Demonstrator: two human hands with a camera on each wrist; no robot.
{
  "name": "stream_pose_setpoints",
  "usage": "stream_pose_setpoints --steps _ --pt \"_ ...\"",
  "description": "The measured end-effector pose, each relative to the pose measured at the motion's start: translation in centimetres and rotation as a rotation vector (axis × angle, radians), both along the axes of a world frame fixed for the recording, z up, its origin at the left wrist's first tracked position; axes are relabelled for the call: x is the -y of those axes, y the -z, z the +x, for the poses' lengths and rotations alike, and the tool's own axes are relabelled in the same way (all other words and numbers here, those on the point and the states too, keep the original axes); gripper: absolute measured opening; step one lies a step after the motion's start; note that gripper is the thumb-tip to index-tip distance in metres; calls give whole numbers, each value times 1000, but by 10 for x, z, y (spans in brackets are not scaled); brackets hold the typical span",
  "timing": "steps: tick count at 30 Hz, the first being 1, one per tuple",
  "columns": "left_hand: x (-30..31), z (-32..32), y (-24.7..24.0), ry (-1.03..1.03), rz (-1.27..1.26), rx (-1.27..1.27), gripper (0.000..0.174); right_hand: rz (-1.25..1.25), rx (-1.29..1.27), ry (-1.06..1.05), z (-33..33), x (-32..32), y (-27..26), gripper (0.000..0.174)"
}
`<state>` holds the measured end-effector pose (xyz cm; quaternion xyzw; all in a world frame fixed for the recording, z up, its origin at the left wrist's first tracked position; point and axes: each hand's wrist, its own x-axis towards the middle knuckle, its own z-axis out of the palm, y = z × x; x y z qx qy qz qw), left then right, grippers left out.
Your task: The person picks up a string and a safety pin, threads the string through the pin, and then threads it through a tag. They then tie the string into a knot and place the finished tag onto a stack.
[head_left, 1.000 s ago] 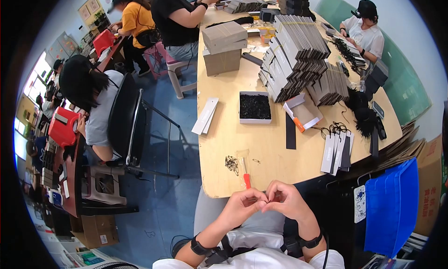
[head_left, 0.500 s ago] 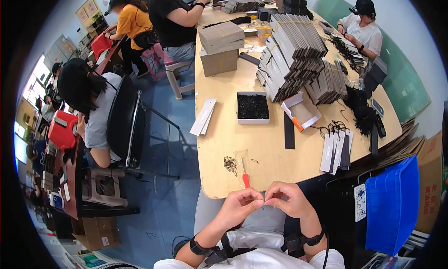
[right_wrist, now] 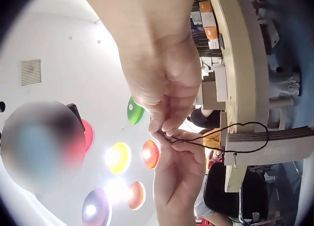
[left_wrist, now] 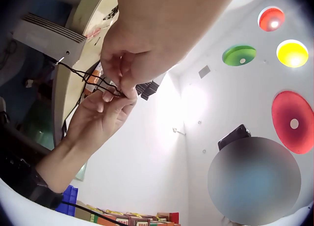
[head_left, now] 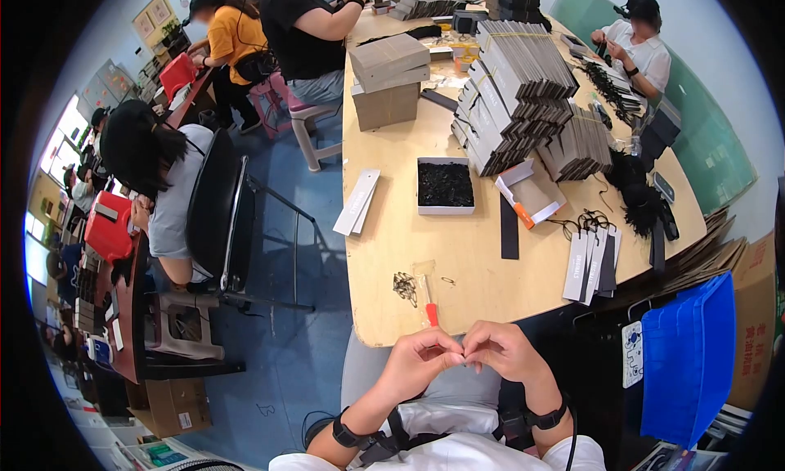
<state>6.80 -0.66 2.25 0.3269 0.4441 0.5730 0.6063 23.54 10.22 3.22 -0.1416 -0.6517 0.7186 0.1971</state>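
In the head view my left hand point(head_left: 419, 361) and right hand point(head_left: 509, 353) meet fingertip to fingertip just off the table's near edge. Between them the fingers and thumbs pinch a thin black cord point(left_wrist: 74, 70), its end hidden by the fingertips. From there the cord runs in a loop to a hole in a stack of grey-white hang tags point(right_wrist: 274, 151), seen edge-on in both wrist views. On the table ahead lie a red-handled tool point(head_left: 432, 314) and a small pile of dark metal pins point(head_left: 404, 288).
A white box point(head_left: 446, 211) of small black pieces stands mid-table. Tall stacks of grey tags point(head_left: 515, 87) rise behind it. An open orange-and-white box point(head_left: 523, 217) and corded tags point(head_left: 579, 266) lie to the right. A blue bin point(head_left: 685, 356) stands at the right; other people sit around.
Both hands keep nearly the same place, fingertips together, with the right fingers shifting slightly. Across the table, the person on the right has raised their head and hands.
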Motion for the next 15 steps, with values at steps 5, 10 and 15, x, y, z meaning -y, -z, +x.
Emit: stream_pose_setpoints --steps 5,10,15 --pt "0 0 2 22 11 25 8 -121 -111 6 0 6 5 6" --pt "0 -1 2 47 56 10 7 -137 -148 2 1 8 10 7" --pt "-2 -2 -5 43 -6 -15 7 -163 -127 61 0 12 10 9"
